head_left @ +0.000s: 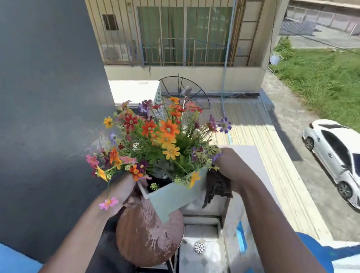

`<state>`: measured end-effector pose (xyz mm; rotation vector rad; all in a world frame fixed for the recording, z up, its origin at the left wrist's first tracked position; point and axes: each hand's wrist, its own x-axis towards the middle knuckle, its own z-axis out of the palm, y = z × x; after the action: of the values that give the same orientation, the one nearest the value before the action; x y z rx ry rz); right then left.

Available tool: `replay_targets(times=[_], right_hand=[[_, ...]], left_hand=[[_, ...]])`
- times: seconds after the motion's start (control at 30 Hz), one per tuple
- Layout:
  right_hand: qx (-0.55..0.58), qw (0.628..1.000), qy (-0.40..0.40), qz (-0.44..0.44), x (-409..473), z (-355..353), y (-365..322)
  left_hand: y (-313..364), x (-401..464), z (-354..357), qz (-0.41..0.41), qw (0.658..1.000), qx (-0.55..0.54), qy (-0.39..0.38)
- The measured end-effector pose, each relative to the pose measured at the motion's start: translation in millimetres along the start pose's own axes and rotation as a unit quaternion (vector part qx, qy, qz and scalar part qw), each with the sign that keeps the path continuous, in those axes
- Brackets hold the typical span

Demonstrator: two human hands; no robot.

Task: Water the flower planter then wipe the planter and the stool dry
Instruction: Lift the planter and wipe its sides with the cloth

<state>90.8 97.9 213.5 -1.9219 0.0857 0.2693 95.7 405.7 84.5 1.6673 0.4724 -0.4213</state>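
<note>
You have the planter (174, 192) tipped up off the stool (147, 236), one lower corner still over the round seat near its far edge, the rest hanging out past it. Your left hand (125, 192) is closed around the planter's near-left rim, partly buried under the flowers (157, 140). Your right hand (228, 167) is curled at the far-right end, pressing a dark cloth (217, 186) against that wall; the cloth's tail dangles free below.

The main risk, as I judge it, is the tilt. The box leans toward you and to the right, so wet soil or leftover water could spill onto the seat you still have to dry, or down onto the tiled floor (198, 272) by the drain (199, 247). The seat looks streaked and possibly wet, so a corner set down on it may skid. Your right grip goes through cloth, which could slip on a damp wall.

The flower stems crowd your left wrist and hide the rim there, so you cannot easily see your hold. To your left the dark wall (36, 91) stands close; to the right the parapet ledge (239, 217) runs beside the stool, with a drop beyond. Further out lie a roof with a white unit (134, 89), a barred balcony (166, 36), and a white car (345, 165) below.
</note>
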Motion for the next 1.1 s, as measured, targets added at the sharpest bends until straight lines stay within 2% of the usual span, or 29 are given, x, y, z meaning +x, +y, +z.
replay_targets(times=[0.07,0.17,0.3,0.4,0.5,0.63,0.93,1.1], right_hand=[[0.012,1.0,0.024,-0.014,2.8,3.6,5.6],[0.092,0.992,0.081,-0.015,-1.7,15.7,9.6],[0.161,0.978,0.135,-0.012,-2.1,36.0,28.1],[0.238,0.953,0.186,0.03,2.1,54.9,44.9],[0.274,0.936,0.218,0.029,3.6,65.6,47.7],[0.271,0.932,0.24,0.022,2.2,78.2,40.4],[0.227,0.94,0.256,-0.005,-20.0,111.8,36.5],[0.217,0.95,0.219,-0.053,-36.9,115.6,31.2]], left_hand=[[17.0,-35.5,18.4,0.019,1.0,0.002,-0.007],[32.0,-66.4,38.0,0.034,0.998,-0.054,-0.016],[38.6,-77.0,43.4,0.055,0.995,-0.075,0.04],[42.6,-79.5,42.8,0.041,0.992,-0.064,0.097],[31.6,-78.3,57.1,0.038,0.991,0.014,0.124],[26.4,-88.3,97.0,0.035,0.998,0.035,0.05],[39.1,-86.8,120.9,-0.009,0.991,-0.079,0.112],[21.1,-86.3,110.5,0.005,0.991,-0.074,0.11]])
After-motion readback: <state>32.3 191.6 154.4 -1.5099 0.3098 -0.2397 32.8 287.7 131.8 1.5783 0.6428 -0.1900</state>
